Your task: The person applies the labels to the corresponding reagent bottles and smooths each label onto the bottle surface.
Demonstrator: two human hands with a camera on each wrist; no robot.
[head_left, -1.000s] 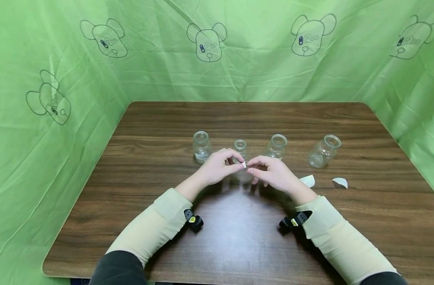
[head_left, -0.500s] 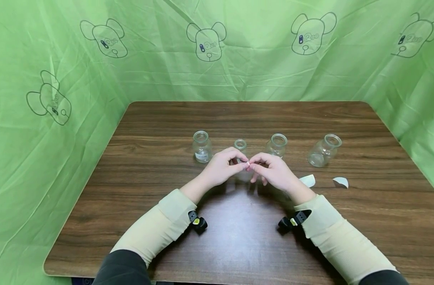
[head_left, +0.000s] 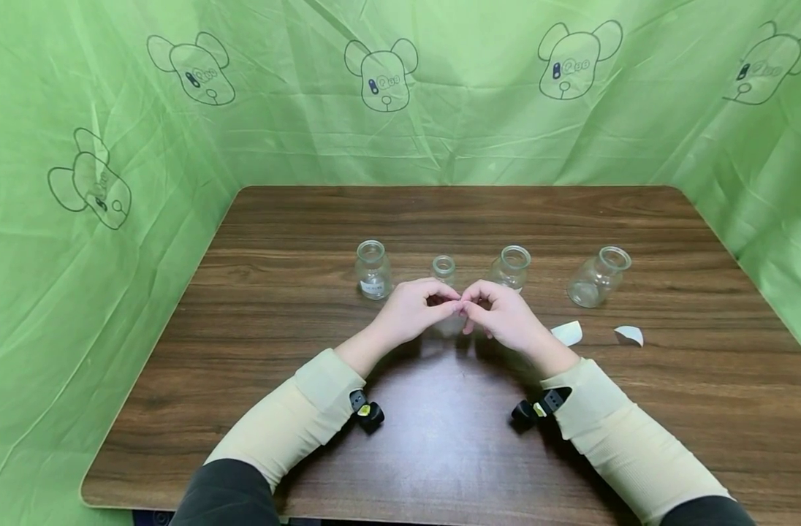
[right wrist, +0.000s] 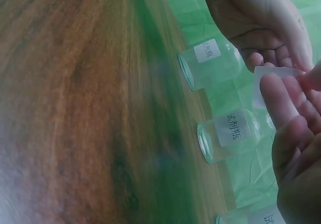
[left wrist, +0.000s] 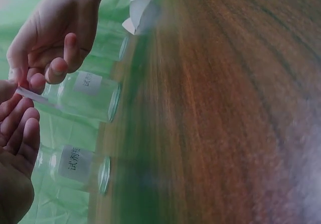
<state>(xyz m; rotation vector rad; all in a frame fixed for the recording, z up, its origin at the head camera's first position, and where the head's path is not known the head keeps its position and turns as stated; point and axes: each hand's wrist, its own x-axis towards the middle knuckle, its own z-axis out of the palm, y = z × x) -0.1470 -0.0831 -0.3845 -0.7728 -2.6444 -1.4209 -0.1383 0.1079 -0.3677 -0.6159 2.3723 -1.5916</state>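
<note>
My left hand point(head_left: 416, 310) and right hand point(head_left: 502, 314) meet fingertip to fingertip over the middle of the table. Between them they pinch a small white label point(right wrist: 259, 86), which shows edge-on in the left wrist view and is mostly covered by fingers in the head view. Just behind the hands stands a small glass jar point(head_left: 443, 267), its lower part hidden. Beyond my right hand is a larger glass jar point(head_left: 512, 264), partly covered. A glass jar with a white label point(head_left: 372, 272) stands to the left.
Another glass jar point(head_left: 596, 277) stands farther right. Two curled white paper pieces, one near my right wrist point(head_left: 568, 333) and a smaller paper piece point(head_left: 629, 335), lie on the brown wooden table point(head_left: 308, 226). A green curtain point(head_left: 440, 131) hangs behind.
My left hand has shifted slightly right, bringing the label against my right fingertips. The right fingers have closed in to pinch it. The jars and paper pieces stay put.
</note>
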